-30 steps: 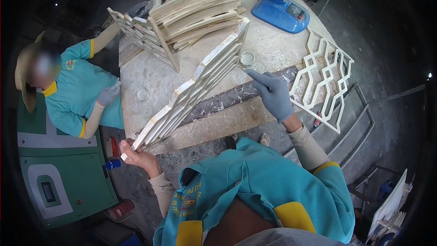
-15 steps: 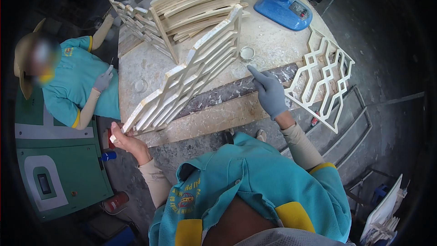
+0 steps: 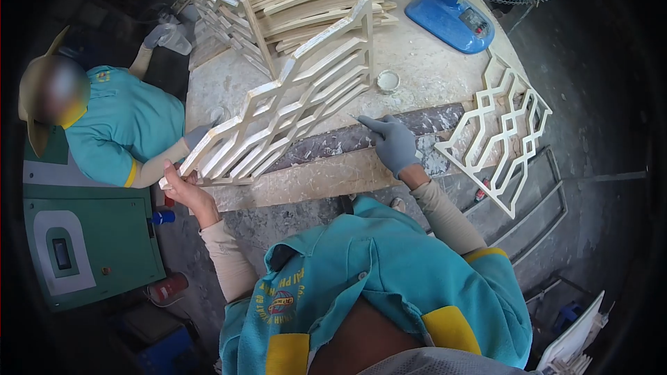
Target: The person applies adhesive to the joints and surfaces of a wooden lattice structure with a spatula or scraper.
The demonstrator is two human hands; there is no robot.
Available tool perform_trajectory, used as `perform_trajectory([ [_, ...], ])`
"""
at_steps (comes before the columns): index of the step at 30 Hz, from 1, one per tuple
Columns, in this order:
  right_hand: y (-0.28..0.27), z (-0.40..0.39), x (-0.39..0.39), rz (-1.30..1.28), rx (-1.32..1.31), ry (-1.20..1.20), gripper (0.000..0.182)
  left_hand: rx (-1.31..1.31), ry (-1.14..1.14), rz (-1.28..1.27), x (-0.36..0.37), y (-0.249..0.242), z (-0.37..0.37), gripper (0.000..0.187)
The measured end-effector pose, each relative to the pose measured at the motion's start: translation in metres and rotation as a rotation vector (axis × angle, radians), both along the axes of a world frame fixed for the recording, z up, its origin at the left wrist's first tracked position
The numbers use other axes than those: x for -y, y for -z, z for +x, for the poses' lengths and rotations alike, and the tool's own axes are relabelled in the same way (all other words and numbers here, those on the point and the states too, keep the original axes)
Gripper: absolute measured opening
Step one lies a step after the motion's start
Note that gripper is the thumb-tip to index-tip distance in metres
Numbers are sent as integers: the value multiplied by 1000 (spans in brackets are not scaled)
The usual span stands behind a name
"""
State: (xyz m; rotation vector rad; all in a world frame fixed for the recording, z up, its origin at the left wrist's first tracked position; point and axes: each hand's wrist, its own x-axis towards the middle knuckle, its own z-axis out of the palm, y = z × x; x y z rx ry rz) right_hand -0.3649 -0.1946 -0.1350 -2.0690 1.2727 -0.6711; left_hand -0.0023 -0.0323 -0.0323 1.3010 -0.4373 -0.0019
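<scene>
A pale wooden lattice panel [image 3: 281,90] stands on edge, slanting across the worktable [image 3: 306,191]. My bare left hand [image 3: 189,193] grips its lower left corner, thumb over the end. Right of the panel, my gray-gloved right hand [image 3: 394,144] hovers over a dark, white-smeared strip [image 3: 347,137] on the table. Its index finger points left, apart from the panel; the other fingers are partly hidden. A small round tub of pale paste [image 3: 388,81] sits just beyond that hand. To its right, a second lattice panel [image 3: 506,121] lies at the table's edge.
Lattice panels are stacked [image 3: 323,3] at the back, with another panel [image 3: 226,24] upright beside them. A blue-based fan [image 3: 451,17] stands at the back right. On the left, a co-worker [image 3: 121,111] in a hat holds a clear container [image 3: 175,40]. Metal frames [image 3: 538,215] are at lower right.
My right hand has moved left and slightly down, away from the paste tub. The left hand still grips the panel. The co-worker's lower hand has reached toward the table, and a clear container now shows.
</scene>
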Motion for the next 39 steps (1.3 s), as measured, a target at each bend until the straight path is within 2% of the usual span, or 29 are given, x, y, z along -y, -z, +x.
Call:
perform_trajectory([
  [3,-1,0,3,36,-82,6,41,-4,-17,5,1,-3,-4,31],
  [16,5,22,4,22,-79,-12,38,-6,-34,3,4,-2,-2,35],
  [22,9,39,16,24,-152,9,43,0,3,37,-3,1,-3,34],
  [27,9,44,27,-13,-341,34,55,1,-12,31,-5,3,-4,32],
  [34,9,51,27,-69,-377,74,55,29,20,26,-5,2,-6,29],
  [39,31,45,33,-160,-380,52,57,19,12,23,-5,3,-3,29],
])
